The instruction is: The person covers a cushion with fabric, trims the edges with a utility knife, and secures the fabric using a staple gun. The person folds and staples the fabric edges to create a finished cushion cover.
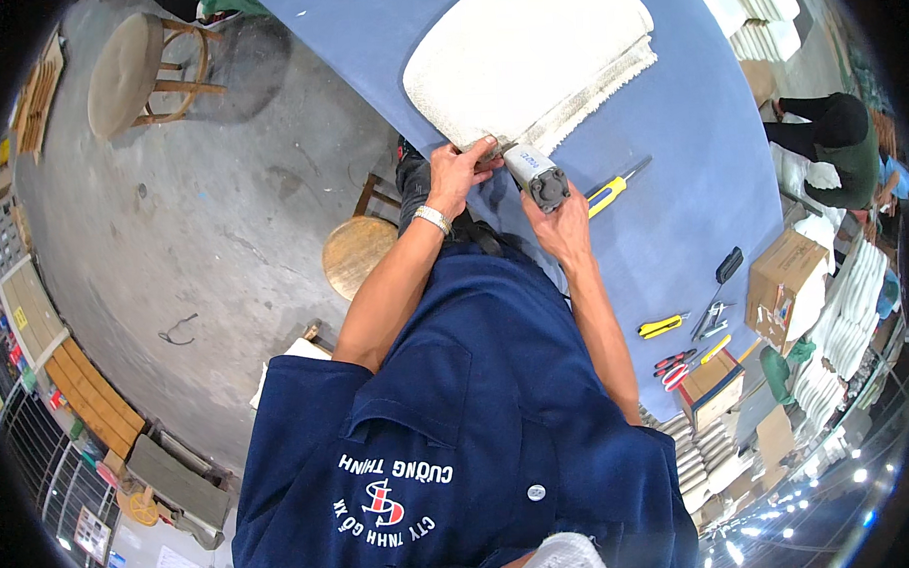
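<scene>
A cream fabric-covered seat pad (527,61) lies on the blue-topped table, its frayed cloth edge toward me and to the right. My left hand (458,176) is closed on the pad's near edge, thumb on top and fingers folded at the rim. In my right hand (560,220) is a grey and black air staple gun (534,173). The gun's nose reaches the near edge of the pad, close to my left fingertips; whether it touches is hidden. My right fingers wrap its grip, mostly out of sight under the body.
A yellow-handled screwdriver (611,190) lies right of the gun. Nearer on the blue table (682,216) are a yellow utility knife (661,326), red-handled pliers (675,372) and a small box (713,387). Stools (361,255) stand left; a cardboard box (787,284) and another person (838,155) are right.
</scene>
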`<state>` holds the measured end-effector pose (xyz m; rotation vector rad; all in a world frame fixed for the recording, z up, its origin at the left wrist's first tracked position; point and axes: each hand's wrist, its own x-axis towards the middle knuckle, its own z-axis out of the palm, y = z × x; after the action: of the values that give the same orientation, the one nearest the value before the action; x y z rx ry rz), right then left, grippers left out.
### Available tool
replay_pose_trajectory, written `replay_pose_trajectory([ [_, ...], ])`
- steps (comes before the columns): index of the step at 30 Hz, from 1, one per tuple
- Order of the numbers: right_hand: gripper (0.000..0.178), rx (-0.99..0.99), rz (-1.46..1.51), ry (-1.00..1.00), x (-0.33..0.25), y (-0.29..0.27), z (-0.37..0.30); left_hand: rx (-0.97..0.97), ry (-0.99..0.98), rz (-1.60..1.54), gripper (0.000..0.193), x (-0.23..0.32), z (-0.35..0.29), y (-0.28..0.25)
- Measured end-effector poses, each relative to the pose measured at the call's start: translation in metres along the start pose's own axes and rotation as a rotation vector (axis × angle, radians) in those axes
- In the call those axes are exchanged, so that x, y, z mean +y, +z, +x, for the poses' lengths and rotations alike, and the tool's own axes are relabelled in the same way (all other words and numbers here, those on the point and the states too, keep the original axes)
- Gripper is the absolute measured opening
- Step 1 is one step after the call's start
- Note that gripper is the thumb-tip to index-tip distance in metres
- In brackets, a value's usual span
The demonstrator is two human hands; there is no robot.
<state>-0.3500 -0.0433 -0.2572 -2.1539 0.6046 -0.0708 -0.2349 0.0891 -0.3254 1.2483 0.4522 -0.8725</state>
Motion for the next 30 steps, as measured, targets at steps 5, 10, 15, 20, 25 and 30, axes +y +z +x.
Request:
replay_pose_trajectory([
  [5, 0.028, 0.012, -0.021, -0.02, 0.0016, 0.0018, 0.0004, -0.005, -0.008, -0.012, 0.033, -0.0007, 0.0002, 0.0003],
  [10, 0.031, 0.011, -0.03, 0.007, -0.0012, 0.0049, 0.0008, -0.006, -0.004, -0.043, 0.034, -0.0007, -0.001, 0.0027],
  [15, 0.031, -0.023, -0.076, 0.014, -0.0033, 0.0025, -0.0006, 0.005, -0.017, -0.027, 0.032, -0.0042, 0.003, -0.0004],
  [20, 0.032, -0.032, -0.08, 0.025, -0.0033, 0.0019, 0.0007, 0.007, -0.016, -0.019, 0.033, -0.0024, 0.001, 0.0009],
  [25, 0.032, -0.063, -0.116, 0.009, -0.0027, -0.0008, 0.0044, -0.005, -0.004, 0.009, 0.035, -0.0041, 0.0034, -0.0005],
  [30, 0.034, -0.124, -0.109, 0.035, -0.0052, -0.0046, 0.0074, 0.013, -0.011, 0.016, 0.035, -0.0028, 0.0028, 0.0001],
])
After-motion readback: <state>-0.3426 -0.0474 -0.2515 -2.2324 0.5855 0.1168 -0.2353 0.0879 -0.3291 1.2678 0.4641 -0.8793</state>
